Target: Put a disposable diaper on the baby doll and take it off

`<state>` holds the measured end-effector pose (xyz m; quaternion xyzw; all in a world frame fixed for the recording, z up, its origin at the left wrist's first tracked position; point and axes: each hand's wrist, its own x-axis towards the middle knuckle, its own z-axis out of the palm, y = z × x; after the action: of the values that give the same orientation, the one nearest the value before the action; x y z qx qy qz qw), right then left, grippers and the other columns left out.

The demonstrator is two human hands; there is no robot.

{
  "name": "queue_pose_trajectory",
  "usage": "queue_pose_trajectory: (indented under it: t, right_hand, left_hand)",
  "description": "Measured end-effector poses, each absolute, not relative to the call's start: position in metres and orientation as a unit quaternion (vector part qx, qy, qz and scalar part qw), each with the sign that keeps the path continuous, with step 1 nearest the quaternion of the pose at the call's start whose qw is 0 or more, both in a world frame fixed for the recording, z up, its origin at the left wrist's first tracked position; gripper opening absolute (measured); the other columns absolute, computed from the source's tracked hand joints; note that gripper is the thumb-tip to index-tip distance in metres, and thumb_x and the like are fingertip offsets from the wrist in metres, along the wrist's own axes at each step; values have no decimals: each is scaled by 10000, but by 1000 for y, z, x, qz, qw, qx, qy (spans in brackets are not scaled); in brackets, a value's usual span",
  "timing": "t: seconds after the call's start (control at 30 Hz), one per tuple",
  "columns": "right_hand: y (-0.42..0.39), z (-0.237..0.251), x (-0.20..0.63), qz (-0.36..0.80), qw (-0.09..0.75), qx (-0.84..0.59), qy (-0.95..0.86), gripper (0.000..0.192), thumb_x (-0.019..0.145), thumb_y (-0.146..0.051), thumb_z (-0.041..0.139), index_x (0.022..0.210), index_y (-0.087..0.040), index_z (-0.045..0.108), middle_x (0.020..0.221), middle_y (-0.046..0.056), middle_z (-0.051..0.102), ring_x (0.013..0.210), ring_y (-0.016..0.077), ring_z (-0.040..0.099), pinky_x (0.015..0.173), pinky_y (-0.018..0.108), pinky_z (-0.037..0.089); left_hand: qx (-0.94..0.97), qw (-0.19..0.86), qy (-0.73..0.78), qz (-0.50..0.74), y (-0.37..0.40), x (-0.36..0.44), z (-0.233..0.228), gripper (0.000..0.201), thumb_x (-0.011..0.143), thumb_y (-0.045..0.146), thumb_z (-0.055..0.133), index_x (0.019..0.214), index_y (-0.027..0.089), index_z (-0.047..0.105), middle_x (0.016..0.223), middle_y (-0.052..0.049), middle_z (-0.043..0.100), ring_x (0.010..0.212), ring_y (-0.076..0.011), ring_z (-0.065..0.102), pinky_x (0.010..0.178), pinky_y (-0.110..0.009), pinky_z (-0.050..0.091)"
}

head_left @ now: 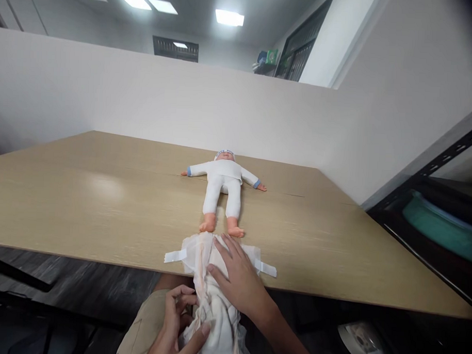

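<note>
Because its near half overhangs the surface [114, 209], diaper [210, 306] may slip: right hand [240, 281] flattened on top, fingers spread; left hand [172, 322] pinching side edge; cause, either letting go.

White ceiling panels [229, 18] glare overhead, mirrored softly on the table [104, 188], above dim floor [88, 290].

Taking the diaper [202, 276] as centre, the doll [224, 184] is lying on the table [104, 193] at twelve o'clock, the wall [184, 103] standing behind it. The rack [437, 164] is standing at two, beside the table. The diaper is overhanging the near edge.
</note>
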<state>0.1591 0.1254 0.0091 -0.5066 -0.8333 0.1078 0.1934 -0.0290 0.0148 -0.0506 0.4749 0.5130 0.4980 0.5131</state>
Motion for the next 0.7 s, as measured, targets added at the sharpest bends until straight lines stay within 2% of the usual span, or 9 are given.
queue_pose_trajectory:
  t: [0.07, 0.13, 0.23, 0.3, 0.4, 0.47, 0.57, 0.63, 0.7]
  right_hand:
    - [136, -1, 159, 98, 182, -510, -835, 614, 1091, -435, 633, 1657, -216, 538, 1753, 136, 456, 1643, 341, 410, 1339, 596, 410]
    - [140, -9, 160, 81, 188, -509, -836, 609, 1107, -439, 598, 1675, -238, 516, 1762, 118, 445, 1647, 333, 406, 1339, 598, 412]
    - [139, -16, 160, 61, 199, -504, -838, 610, 1122, -442, 558, 1698, -258, 482, 1767, 102, 437, 1645, 328, 410, 1323, 605, 437]
    - [138, -18, 160, 53, 201, -502, -840, 613, 1123, -442, 553, 1704, -262, 474, 1769, 98, 434, 1639, 332, 420, 1311, 613, 454]
    - [139, -19, 162, 39, 203, -500, -841, 634, 1116, -445, 563, 1717, -278, 452, 1772, 91, 428, 1630, 342, 435, 1284, 617, 490]
    - [141, -22, 164, 23, 203, -493, -846, 662, 1109, -450, 572, 1732, -283, 425, 1772, 89, 424, 1618, 353, 454, 1253, 617, 525]
    - [146, -28, 167, -10, 206, -475, -855, 714, 1089, -458, 594, 1747, -265, 394, 1767, 105, 424, 1590, 372, 493, 1202, 605, 573]
    - [149, -34, 169, -30, 212, -461, -861, 759, 1076, -458, 610, 1762, -249, 360, 1765, 117, 423, 1578, 380, 508, 1187, 592, 586]
    - [151, -39, 170, -46, 218, -448, -866, 811, 1067, -453, 620, 1780, -232, 306, 1762, 125, 423, 1567, 386, 521, 1173, 582, 596]
  left_hand:
    - [602, 439, 505, 435, 24, -54, -38, 462, 1021, 568, 690, 1361, 287, 554, 1155, -79, 762, 884, -212, 720, 926, -366, 562]
    - [711, 337, 496, 366, 43, -81, -20, 275, 1065, 456, 653, 1304, 319, 651, 1103, -41, 789, 942, -226, 731, 978, -382, 544]
    - [780, 207, 485, 338, 93, -112, 7, 198, 1111, 344, 572, 1272, 287, 673, 1138, -50, 770, 1067, -241, 705, 953, -361, 541]
    - [816, 115, 458, 335, 142, -120, 19, 216, 1114, 272, 535, 1286, 254, 666, 1254, -79, 744, 1164, -252, 678, 1020, -385, 525]
    - [866, -18, 417, 274, 220, -111, 29, 483, 1050, 129, 535, 1516, 242, 588, 1532, -126, 639, 1384, -302, 602, 1157, -459, 475]
    - [902, -83, 373, 200, 265, -95, 33, 754, 950, 22, 553, 1656, 274, 478, 1708, -126, 495, 1515, -330, 517, 1200, -482, 447]
    - [956, -121, 251, 89, 308, -66, 38, 1081, 791, 30, 714, 1754, 337, 330, 1849, -110, 257, 1643, -372, 374, 1296, -519, 360]
    - [977, -114, 174, 40, 323, -50, 40, 1204, 692, 67, 811, 1757, 340, 321, 1868, -107, 196, 1678, -388, 313, 1335, -529, 314]
    - [987, -101, 124, 24, 331, -37, 40, 1182, 659, 85, 839, 1725, 321, 384, 1868, -92, 204, 1694, -376, 281, 1348, -518, 304]
